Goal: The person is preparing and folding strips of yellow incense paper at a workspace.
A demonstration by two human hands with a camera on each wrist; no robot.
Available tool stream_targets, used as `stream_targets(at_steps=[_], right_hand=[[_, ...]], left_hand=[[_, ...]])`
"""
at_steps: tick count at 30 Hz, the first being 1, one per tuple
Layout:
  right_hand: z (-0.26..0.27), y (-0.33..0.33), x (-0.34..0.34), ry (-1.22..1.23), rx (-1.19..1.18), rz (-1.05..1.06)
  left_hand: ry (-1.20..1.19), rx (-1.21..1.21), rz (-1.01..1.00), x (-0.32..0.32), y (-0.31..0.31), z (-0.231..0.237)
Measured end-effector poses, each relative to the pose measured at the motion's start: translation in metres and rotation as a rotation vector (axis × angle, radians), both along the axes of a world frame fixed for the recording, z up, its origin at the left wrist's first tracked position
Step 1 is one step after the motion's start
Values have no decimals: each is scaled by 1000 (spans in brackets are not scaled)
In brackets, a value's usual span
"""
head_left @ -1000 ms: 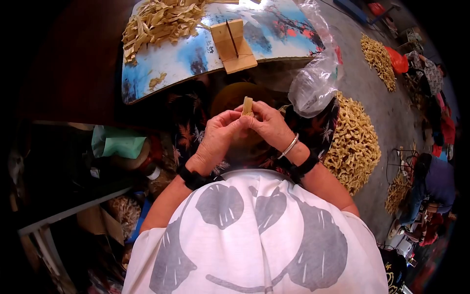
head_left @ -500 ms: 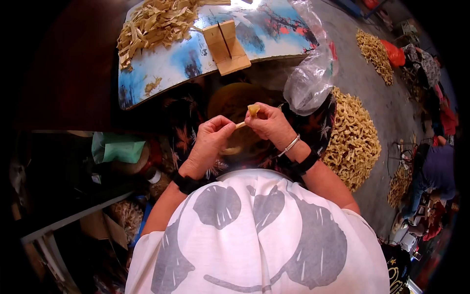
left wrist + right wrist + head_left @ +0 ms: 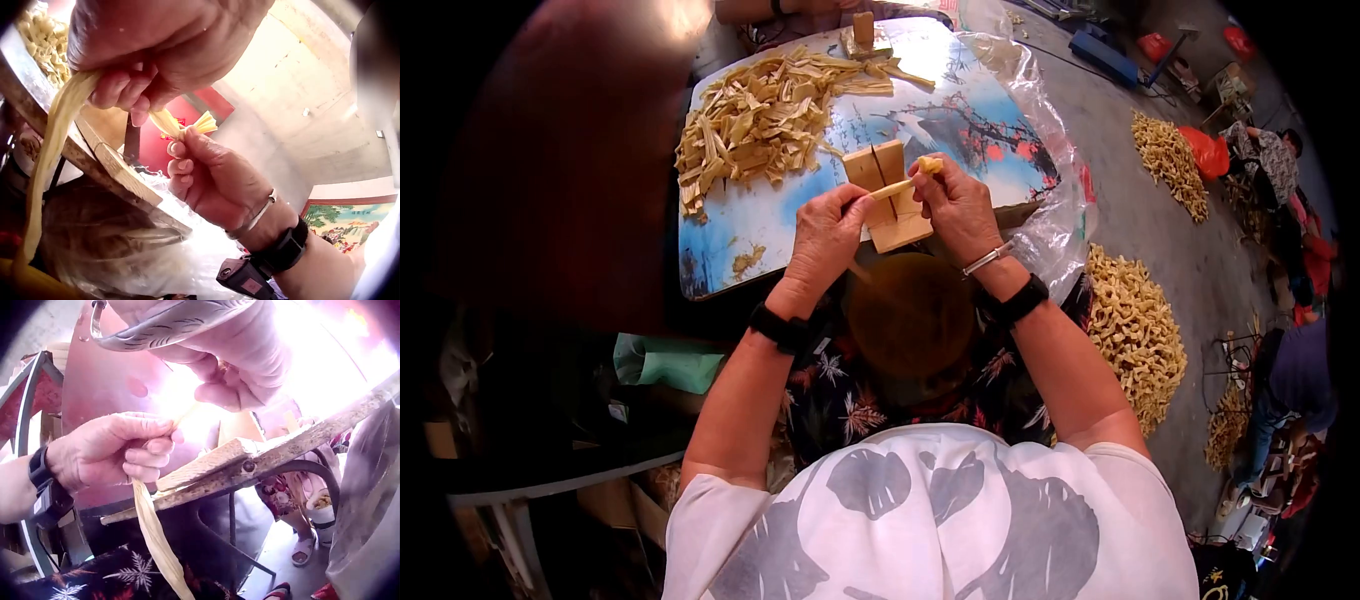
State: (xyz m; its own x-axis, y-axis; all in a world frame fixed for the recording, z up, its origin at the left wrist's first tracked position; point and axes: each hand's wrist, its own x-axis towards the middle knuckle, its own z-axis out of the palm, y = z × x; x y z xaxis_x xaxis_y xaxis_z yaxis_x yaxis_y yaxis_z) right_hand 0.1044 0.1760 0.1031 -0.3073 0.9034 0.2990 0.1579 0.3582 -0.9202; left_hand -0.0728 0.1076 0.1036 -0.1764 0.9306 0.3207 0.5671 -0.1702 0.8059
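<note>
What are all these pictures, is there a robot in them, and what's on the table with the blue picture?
There's no robot here: it's a person working with two bare hands, wearing little cameras. The big view comes from a camera on the head, looking down. The other two come from cameras on the wrists, so in each one the nearest hand looks huge.

The left hand pinches one end of a pale yellow strip. The right hand, with a bracelet on its wrist, pinches the bunched other end.

On the painted table lie a heap of strips and a wooden stand with a thin dark piece across it. On the floor, to the right, is a big pile of small curly pieces.
</note>
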Motion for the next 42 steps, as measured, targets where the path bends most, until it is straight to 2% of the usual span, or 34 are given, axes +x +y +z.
stream_targets(at_steps=[6, 7, 10, 11, 13, 14, 16, 17, 19, 22, 25, 27, 28, 30, 31, 34, 35, 36, 37, 38, 39, 40, 41, 42], right_hand=[[-19, 28, -16, -144, 230, -102], [-20, 29, -16, -224, 175, -104], [-21, 22, -22, -405, 322, -162], [-18, 21, -22, -466, 279, -146], [-29, 30, -15, -459, 351, -138], [-36, 34, -10, -457, 389, -134], [-22, 19, 5, -428, 301, -81], [-13, 6, 14, -406, 250, -51], [-14, -19, 31, -315, 226, 22], [-16, -62, 49, -315, 74, 91], [-41, -84, 50, -321, 10, 75], [-33, -97, 40, -391, -34, 100], [-36, -102, 32, -287, 118, 118], [-43, -106, 23, -319, 147, 99], [-43, -108, 24, -267, 123, 70], [-39, -112, 25, -106, 44, 44], [-38, -115, 28, -51, 9, 73], [-37, -120, 31, 2, -28, 102], [-36, -124, 36, -103, 38, 139], [-35, -131, 39, -78, -8, 205], [-34, -140, 41, -53, -55, 270], [-34, -149, 44, -27, -103, 334], [-36, -156, 48, -118, -85, 360], [-32, -163, 50, -111, -202, 362]], left_hand=[[-102, 30, 82, -6, 33, -17], [-138, 49, 83, -6, 37, -21], [-80, -61, 161, 1, 35, -19], [-101, -72, 195, 2, 34, -22], [-143, -89, 262, 2, 34, -25], [-228, -126, 231, -1, 31, -25], [-398, -205, 173, -12, 20, -19], [-689, -259, 72, -14, 8, -14], [-765, -215, 19, -5, -15, -7], [-908, -186, -11, 15, -48, -6], [-757, -159, 8, 35, -68, -23], [-683, -157, 13, 46, -77, -33], [-697, -158, 4, 53, -82, -32], [-725, -159, -13, 66, -91, -28], [-743, -129, 22, 70, -95, -26], [-807, -351, 192, 59, -118, -36], [-943, -480, 114, 51, -125, -54], [-1068, -640, 82, 53, -128, -53], [-1193, -800, 51, 54, -130, -48], [-1317, -962, 17, 56, -132, -47], [-1467, -916, 7, 57, -133, -50], [-1439, -862, -80, 57, -132, -55], [-1408, -805, -166, 55, -131, -61], [-1374, -744, -253, 55, -129, -63]])
